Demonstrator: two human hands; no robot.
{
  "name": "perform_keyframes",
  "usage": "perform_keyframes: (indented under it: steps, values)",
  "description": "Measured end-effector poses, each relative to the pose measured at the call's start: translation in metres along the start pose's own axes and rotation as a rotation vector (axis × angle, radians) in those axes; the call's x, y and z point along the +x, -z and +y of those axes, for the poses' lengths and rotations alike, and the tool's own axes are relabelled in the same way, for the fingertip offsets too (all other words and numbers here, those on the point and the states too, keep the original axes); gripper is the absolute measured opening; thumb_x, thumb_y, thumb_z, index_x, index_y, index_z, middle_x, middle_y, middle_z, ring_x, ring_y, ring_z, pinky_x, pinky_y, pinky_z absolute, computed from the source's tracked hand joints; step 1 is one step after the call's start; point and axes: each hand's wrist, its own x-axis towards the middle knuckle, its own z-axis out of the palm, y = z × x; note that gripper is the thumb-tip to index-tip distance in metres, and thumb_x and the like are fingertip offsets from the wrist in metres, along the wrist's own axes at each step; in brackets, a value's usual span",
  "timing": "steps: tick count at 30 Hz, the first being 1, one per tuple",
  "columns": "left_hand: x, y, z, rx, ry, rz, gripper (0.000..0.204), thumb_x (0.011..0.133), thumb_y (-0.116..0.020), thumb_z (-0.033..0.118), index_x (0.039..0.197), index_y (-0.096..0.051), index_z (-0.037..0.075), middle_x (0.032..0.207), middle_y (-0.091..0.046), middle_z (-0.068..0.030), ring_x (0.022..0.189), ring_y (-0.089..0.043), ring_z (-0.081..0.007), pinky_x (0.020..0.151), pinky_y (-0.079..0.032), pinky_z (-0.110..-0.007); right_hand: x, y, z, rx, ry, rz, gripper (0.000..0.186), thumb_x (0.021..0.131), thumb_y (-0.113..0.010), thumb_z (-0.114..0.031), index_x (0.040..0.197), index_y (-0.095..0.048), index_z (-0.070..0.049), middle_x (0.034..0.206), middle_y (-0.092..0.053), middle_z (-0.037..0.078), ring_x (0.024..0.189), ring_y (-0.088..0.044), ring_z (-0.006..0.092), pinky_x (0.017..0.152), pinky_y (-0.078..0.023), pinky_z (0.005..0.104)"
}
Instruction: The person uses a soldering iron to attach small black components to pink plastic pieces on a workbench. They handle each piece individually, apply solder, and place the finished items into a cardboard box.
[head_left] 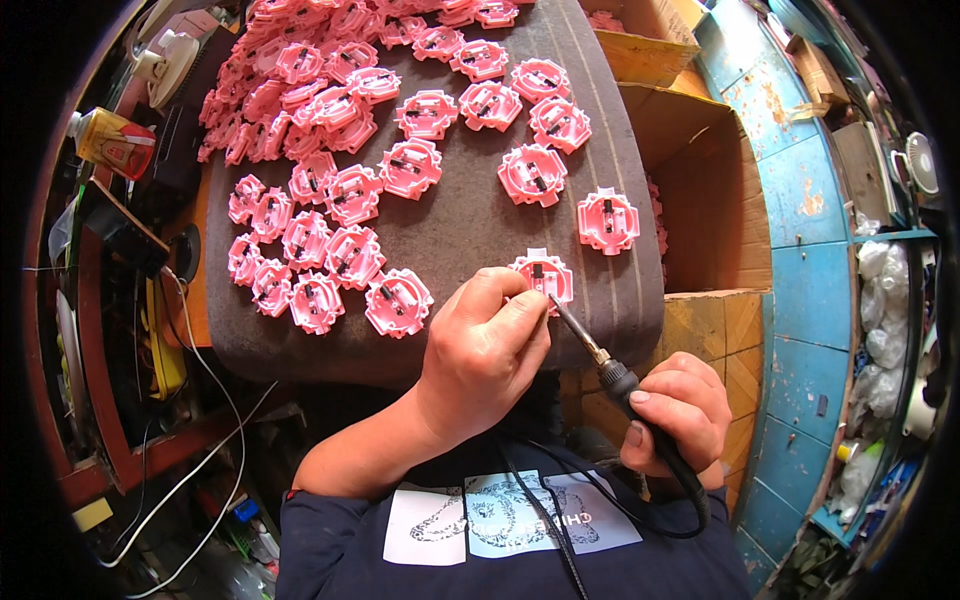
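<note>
My left hand [480, 350] is closed with its fingertips on a pink plastic housing [545, 272] near the table's front edge, covering its lower left; a small black piece and a pale piece sit inside it. My right hand [678, 410] grips a soldering iron [618, 378] with a black handle and cord, its tip touching the inside of that housing. Another pink housing [608, 222] lies just behind to the right, and several similar ones [398, 300] are spread to the left and back.
The dark padded table [450, 240] carries a pink heap [270, 100] at its back left. Cardboard boxes [700, 200] stand right, beside a blue panelled surface [800, 330] and shelves of bags. At the left are a bottle [112, 140], a fan-like white item [172, 72] and cables [230, 410].
</note>
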Motion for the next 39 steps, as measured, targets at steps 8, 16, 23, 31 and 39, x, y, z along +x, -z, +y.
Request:
perform_keyframes:
  steps: [8,16,23,31,39]
  values:
    - [0.000,0.001,0.000,0.001,-0.007,-0.005,0.024,0.080,-0.079,-0.008,0.102,-0.071,0.000,0.099,-0.065,-0.0146,0.082,-0.068,-0.0300,0.071,-0.056,-0.038,0.001,0.000,0.000,0.001,-0.008,-0.002,0.025,0.085,-0.076,-0.008,0.107,-0.067,0.000,0.079,-0.065,0.012,0.061,-0.061,0.0262,0.054,-0.050,0.0371]
    - [0.001,0.000,-0.001,-0.009,-0.014,-0.005,0.024,0.081,-0.079,-0.009,0.103,-0.072,0.000,0.099,-0.065,-0.0147,0.083,-0.068,-0.0300,0.071,-0.056,-0.037,0.004,0.002,-0.002,-0.013,-0.004,-0.012,0.025,0.085,-0.076,-0.008,0.106,-0.067,0.001,0.079,-0.065,0.012,0.060,-0.061,0.0260,0.054,-0.050,0.0370]
    - [0.001,0.000,-0.001,-0.012,-0.018,-0.006,0.024,0.081,-0.079,-0.008,0.103,-0.072,0.000,0.099,-0.065,-0.0148,0.083,-0.068,-0.0300,0.072,-0.056,-0.038,0.004,0.002,-0.002,-0.015,-0.012,-0.015,0.026,0.086,-0.076,-0.008,0.108,-0.066,0.001,0.080,-0.065,0.012,0.060,-0.061,0.0264,0.055,-0.049,0.0370]
    - [0.001,0.000,0.000,0.003,-0.015,-0.003,0.024,0.081,-0.078,-0.008,0.103,-0.072,0.000,0.099,-0.065,-0.0149,0.083,-0.068,-0.0304,0.072,-0.057,-0.038,-0.002,0.000,0.002,-0.003,-0.056,0.131,0.039,0.097,-0.079,-0.023,0.123,-0.063,0.001,0.097,-0.066,0.017,0.074,-0.063,0.0262,0.062,-0.051,0.0363]
    - [0.000,0.000,0.001,0.015,-0.007,0.000,0.024,0.081,-0.079,-0.008,0.102,-0.071,-0.001,0.099,-0.065,-0.0150,0.084,-0.069,-0.0311,0.073,-0.057,-0.039,0.005,-0.021,0.017,0.075,-0.112,0.172,0.034,0.097,-0.070,0.007,0.129,-0.064,0.000,0.096,-0.072,0.019,0.079,-0.071,0.0256,0.068,-0.059,0.0350]
